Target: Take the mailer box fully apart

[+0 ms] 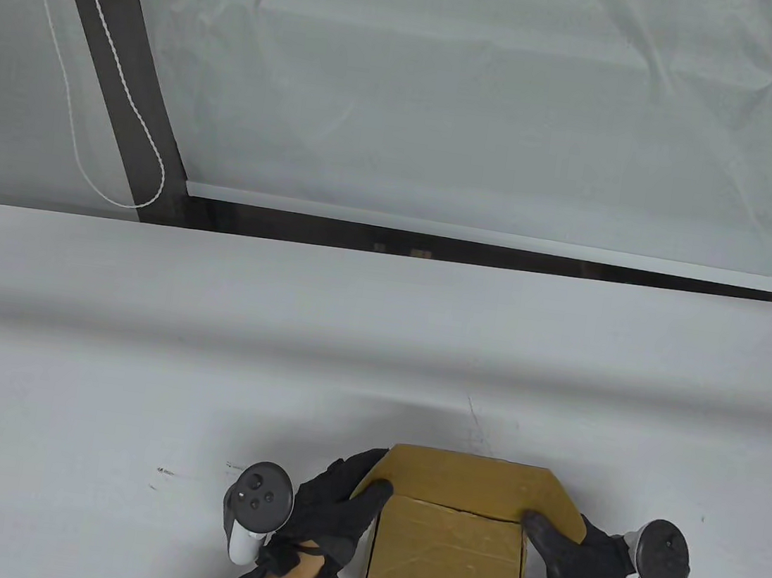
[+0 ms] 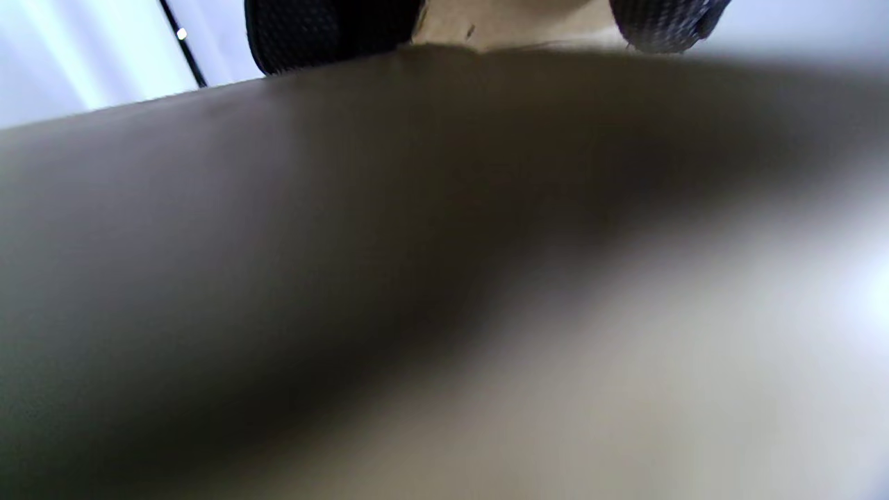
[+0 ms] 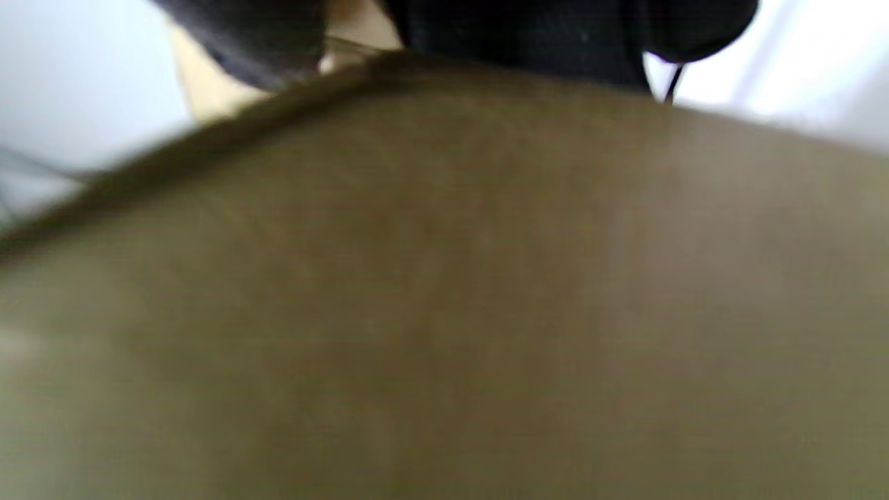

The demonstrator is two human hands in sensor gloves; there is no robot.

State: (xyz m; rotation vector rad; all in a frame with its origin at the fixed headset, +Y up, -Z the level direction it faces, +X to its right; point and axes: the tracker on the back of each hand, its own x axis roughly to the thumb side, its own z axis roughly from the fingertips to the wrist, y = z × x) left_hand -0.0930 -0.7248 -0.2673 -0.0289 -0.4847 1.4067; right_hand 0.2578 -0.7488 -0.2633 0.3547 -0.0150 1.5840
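Observation:
A brown cardboard mailer box (image 1: 448, 560) sits at the table's near edge, between both hands. Its lid flap (image 1: 474, 485) stands raised at the far side. My left hand (image 1: 335, 509) grips the box's left side, thumb over the top left corner. My right hand (image 1: 571, 555) grips the right side, thumb over the top right corner. In the left wrist view the blurred box wall (image 2: 347, 243) fills the frame, with gloved fingertips (image 2: 326, 31) over its edge. In the right wrist view the box wall (image 3: 444, 292) fills the frame below the gloved fingers (image 3: 528, 35).
The white table (image 1: 207, 351) stretches far and to both sides of the box. A dark gap (image 1: 434, 246) runs behind its far edge, with a white sheet beyond. A white cord (image 1: 102, 67) hangs at the far left.

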